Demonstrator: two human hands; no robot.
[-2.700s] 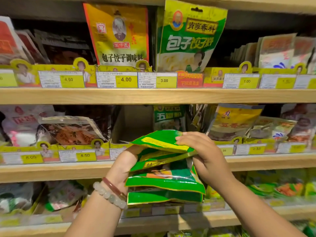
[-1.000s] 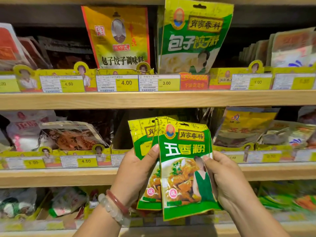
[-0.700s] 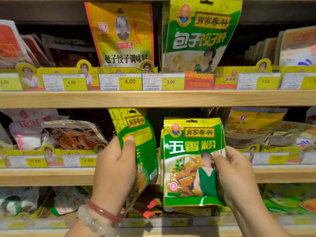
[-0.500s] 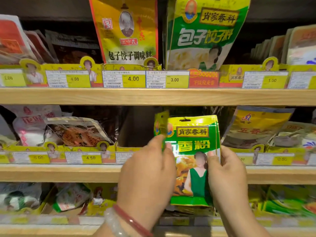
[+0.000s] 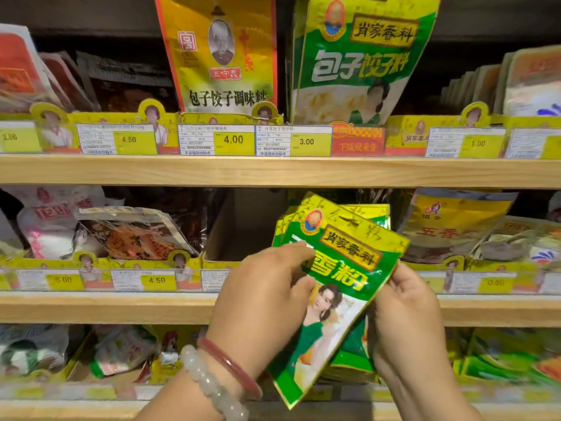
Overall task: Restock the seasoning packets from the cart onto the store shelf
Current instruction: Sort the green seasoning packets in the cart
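Both hands are gripping a small stack of green seasoning packets (image 5: 340, 262) in front of the middle shelf's front edge (image 5: 121, 308). The left hand (image 5: 264, 302) is curling over their left side; the right hand (image 5: 406, 311) is pinching their right edge. The front packet is tilting; exact count unclear, at least three.

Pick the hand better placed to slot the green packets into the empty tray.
Probably left. The left hand grips the green packets on the side nearest the empty tray; the right hand holds their far edge.
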